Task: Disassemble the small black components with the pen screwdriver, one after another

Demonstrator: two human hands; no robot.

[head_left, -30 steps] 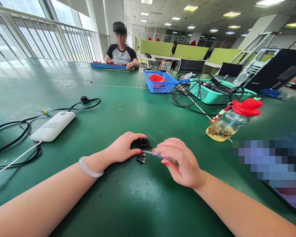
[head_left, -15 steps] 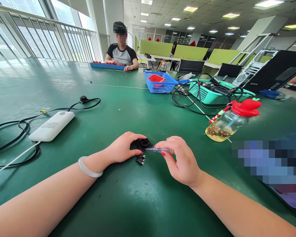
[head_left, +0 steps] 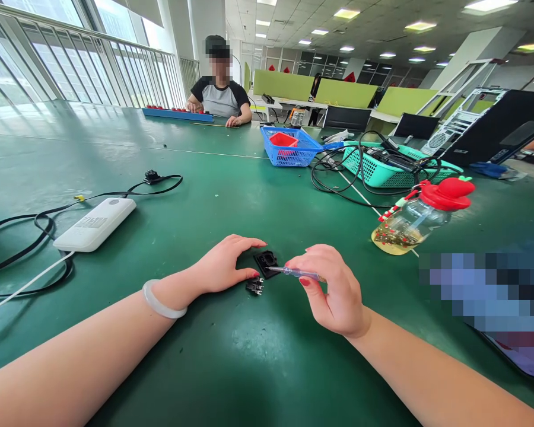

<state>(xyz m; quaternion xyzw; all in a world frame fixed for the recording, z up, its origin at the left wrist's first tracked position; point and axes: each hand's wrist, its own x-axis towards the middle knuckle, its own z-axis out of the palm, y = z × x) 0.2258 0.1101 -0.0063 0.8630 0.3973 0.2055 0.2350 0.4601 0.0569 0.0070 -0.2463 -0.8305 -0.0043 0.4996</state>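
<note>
A small square black plastic housing (head_left: 267,264) with a round recess lies on the green table in front of me. My left hand (head_left: 229,262) rests at its left side, thumb and index finger spread apart; the housing sits just beyond the fingertips, and I cannot tell if the thumb touches it. My right hand (head_left: 333,290) grips a slim screwdriver (head_left: 300,273) with a translucent purplish handle. The screwdriver's tip meets the lower right part of the housing. Just below the left thumb lies a small black piece with metal prongs (head_left: 255,286).
To the left are a white power strip (head_left: 95,225) and black cables. A drink bottle (head_left: 416,222) with a red lid stands right. Farther back are a blue basket (head_left: 291,155) and a teal basket (head_left: 378,169) with cables. A person (head_left: 220,92) sits across the table.
The housing has shifted slightly right, out from between my left fingers, which have loosened. My right hand and the screwdriver moved slightly right. Across the table, the blue tray slid left.
</note>
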